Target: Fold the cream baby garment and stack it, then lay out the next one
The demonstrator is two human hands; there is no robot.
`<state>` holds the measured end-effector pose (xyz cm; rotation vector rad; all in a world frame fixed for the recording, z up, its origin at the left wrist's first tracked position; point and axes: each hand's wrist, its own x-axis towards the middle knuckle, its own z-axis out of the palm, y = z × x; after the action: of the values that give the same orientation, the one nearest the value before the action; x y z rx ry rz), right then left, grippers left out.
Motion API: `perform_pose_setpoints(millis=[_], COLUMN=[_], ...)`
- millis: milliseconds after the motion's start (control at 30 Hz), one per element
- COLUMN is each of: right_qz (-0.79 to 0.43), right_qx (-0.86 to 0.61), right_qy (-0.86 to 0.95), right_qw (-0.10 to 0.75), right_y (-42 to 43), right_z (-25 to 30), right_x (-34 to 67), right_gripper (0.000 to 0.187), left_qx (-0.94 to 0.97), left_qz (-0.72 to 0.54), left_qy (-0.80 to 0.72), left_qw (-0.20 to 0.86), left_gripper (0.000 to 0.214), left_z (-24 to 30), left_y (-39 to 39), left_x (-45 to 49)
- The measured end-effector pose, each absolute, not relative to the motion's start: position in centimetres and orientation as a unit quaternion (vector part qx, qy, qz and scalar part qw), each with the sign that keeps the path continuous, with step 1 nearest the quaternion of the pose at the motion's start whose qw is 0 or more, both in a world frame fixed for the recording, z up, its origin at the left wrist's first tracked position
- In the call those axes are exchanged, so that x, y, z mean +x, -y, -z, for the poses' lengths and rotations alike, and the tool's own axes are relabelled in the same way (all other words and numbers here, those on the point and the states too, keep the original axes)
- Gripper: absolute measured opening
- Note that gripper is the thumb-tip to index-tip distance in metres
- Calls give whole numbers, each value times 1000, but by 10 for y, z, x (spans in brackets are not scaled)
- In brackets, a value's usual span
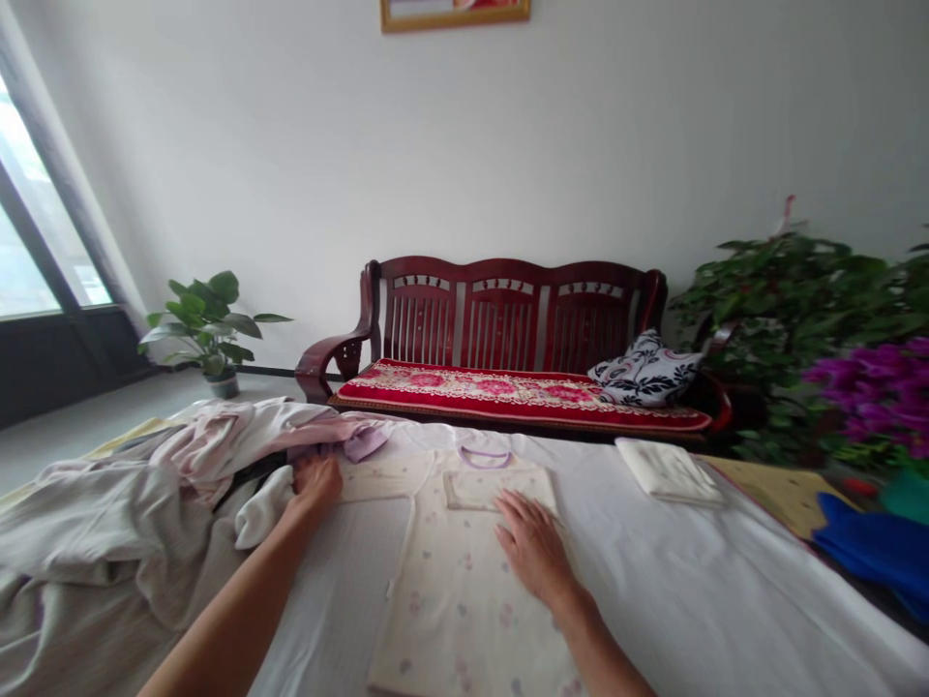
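A cream long-sleeved baby shirt (457,581) with small pale prints and a lilac neckline lies spread out on the white cloth. Its right-hand sleeve is folded across the chest, while the left-hand sleeve stretches out sideways. My right hand (533,542) rests on the shirt near the folded sleeve, fingers extended. At the cuff of the outstretched sleeve, beside the clothes pile, my left hand (317,481) has its fingers curled in on the fabric; the fingertips are partly hidden. A heap of clothes (94,542) in grey, pink and white lies left of my left hand.
A folded white garment (669,472) lies on the white cloth (674,600) at right. Blue fabric (875,547) and purple flowers (875,392) are at the right edge. Beyond stands a red wooden bench (500,315) with a patterned pillow (649,370). A potted plant (214,324) stands back left.
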<state>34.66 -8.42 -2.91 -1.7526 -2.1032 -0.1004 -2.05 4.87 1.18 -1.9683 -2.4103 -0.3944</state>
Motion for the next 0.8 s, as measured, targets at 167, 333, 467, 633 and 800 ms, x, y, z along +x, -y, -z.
perform_pose_setpoints(millis=[167,333,467,633,800], right_qz=[23,16,12,15,20], right_qx=[-629,-632,-633,-621,-621], right_qy=[749,747,747,756,754], right_qw=[207,207,204,204,214], right_y=[84,85,85,87,87], right_z=[28,26,26,26,26], right_x=[347,346,347,349,349], right_gripper=[43,42,41,41,38], left_qx=[-642,-688,-702,-741,-681], left_qz=[116,175,245,308,409], left_qy=[757,703,658,529,503], left_qw=[12,-32,-118,-276,-340], left_gripper=[23,18,14,39,37], left_z=[-24,-42,-48,-32,3], left_y=[-45,-38,-32,-19,-20], left_x=[-21,-3,38,104,113])
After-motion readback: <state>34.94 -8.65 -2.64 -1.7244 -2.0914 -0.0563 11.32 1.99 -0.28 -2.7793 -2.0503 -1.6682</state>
